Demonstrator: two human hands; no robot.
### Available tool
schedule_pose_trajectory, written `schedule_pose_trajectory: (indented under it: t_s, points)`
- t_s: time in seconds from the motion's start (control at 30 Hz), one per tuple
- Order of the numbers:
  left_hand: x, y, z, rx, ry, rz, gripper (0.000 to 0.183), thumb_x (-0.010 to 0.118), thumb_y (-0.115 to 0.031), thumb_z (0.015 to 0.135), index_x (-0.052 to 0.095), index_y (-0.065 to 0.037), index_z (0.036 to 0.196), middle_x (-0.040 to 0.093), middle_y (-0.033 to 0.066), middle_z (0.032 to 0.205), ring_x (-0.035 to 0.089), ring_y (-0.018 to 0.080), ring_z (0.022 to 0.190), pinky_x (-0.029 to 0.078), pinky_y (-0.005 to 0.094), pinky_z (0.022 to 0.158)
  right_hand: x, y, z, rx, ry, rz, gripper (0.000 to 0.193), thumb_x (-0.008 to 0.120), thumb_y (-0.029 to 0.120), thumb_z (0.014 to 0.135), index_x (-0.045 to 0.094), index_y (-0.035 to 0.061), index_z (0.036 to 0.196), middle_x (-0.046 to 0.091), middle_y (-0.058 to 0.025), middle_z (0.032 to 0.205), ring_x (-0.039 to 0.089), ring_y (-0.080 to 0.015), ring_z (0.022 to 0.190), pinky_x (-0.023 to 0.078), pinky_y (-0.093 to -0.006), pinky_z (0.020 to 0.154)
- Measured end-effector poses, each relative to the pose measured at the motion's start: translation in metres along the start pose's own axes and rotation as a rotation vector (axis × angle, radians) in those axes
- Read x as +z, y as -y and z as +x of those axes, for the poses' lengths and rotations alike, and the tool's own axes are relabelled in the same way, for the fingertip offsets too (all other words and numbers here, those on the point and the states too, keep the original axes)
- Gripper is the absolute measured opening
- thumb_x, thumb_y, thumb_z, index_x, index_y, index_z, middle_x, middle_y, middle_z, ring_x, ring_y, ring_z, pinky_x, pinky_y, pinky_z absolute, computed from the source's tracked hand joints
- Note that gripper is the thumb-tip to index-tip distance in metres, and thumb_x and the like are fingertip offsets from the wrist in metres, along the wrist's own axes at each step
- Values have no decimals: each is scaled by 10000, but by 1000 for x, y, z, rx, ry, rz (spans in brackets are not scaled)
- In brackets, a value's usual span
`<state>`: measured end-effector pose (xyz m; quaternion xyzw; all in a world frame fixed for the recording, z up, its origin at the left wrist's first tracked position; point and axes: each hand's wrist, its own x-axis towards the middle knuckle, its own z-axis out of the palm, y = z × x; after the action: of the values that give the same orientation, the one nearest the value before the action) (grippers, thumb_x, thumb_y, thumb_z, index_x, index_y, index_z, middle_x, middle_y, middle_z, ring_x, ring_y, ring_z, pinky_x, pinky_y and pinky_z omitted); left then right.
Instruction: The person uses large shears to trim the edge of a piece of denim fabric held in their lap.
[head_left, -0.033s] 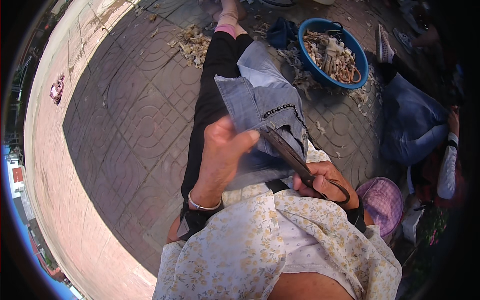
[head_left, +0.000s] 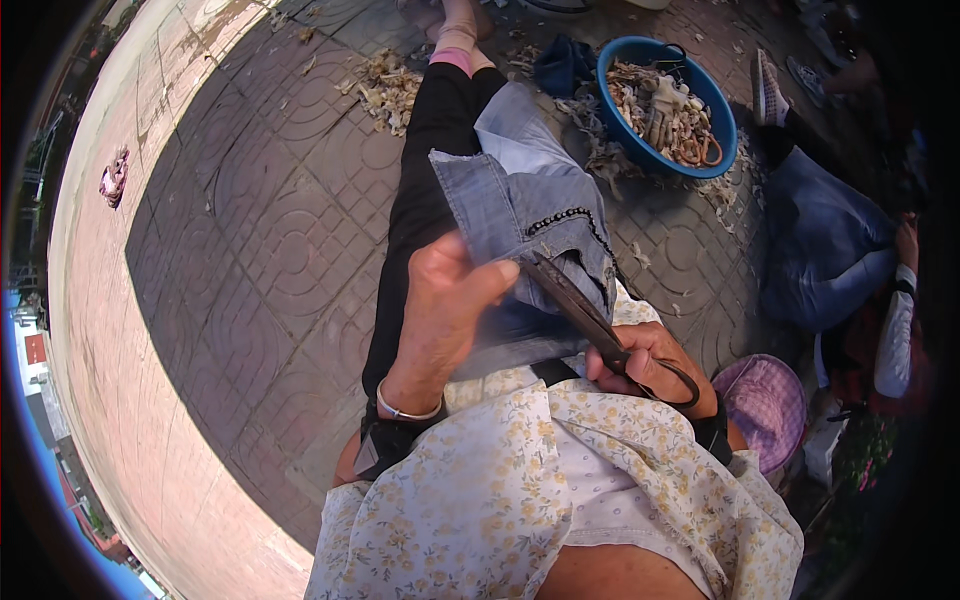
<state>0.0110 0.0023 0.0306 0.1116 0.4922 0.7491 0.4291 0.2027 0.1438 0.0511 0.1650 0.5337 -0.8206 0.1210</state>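
My left hand grips a piece of blue denim cloth that lies across my lap, thumb pressed on its near edge. A row of small dark beads runs along one seam. My right hand holds large dark scissors by the loop handles. The blades point up and to the left, with the tip at the denim's edge beside my left thumb. Whether the blades are apart is hard to tell. A thin bangle sits on my left wrist.
A blue basin with pale scraps stands ahead on the patterned paving, with more scraps heaped to its left. Another person in blue clothes sits at the right, near a pink hat. My black-trousered leg stretches forward.
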Motion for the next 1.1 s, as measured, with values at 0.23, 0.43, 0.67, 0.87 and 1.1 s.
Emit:
schedule_pose_trajectory:
  t_s: [0.23, 0.43, 0.67, 0.87, 1.1]
  points:
    - [-1, -2, 7, -27, 14, -88, 238, 612, -27, 746, 595, -11, 982, 648, 49, 839, 576, 84, 669, 459, 220, 605, -7, -6, 6, -24, -9, -17, 596, 505, 589, 840, 585, 5, 933, 487, 20, 670, 389, -27, 553, 266, -176, 477]
    - [-1, 0, 8, 12, 3, -41, 219, 607, -22, 746, 602, -8, 965, 648, 51, 841, 574, 89, 662, 455, 225, 597, -7, -6, 6, -24, -3, -6, 579, 501, 574, 851, 581, 5, 928, 475, 21, 649, 384, -24, 537, 255, -183, 462]
    - [3, -2, 8, 46, -3, -12, 206, 602, -9, 751, 604, 0, 957, 637, 45, 818, 553, 83, 658, 441, 222, 600, -8, 0, 7, -14, 8, -53, 562, 503, 561, 857, 582, 8, 913, 474, 20, 647, 384, -30, 535, 260, -188, 461]
    - [1, 3, 8, 79, -24, 4, 212, 594, -1, 760, 603, 1, 972, 644, 54, 838, 567, 83, 666, 448, 216, 610, -1, -1, 9, 8, -15, -8, 658, 458, 647, 829, 588, 5, 891, 474, 10, 647, 390, -33, 543, 269, -188, 466]
    - [-6, 15, 10, 19, 35, -178, 274, 588, -38, 765, 575, -6, 1038, 651, 74, 894, 616, 122, 735, 492, 244, 668, -6, -12, 14, 21, 61, 117, 716, 427, 688, 816, 591, -5, 892, 485, -3, 643, 394, -35, 535, 269, -183, 471]
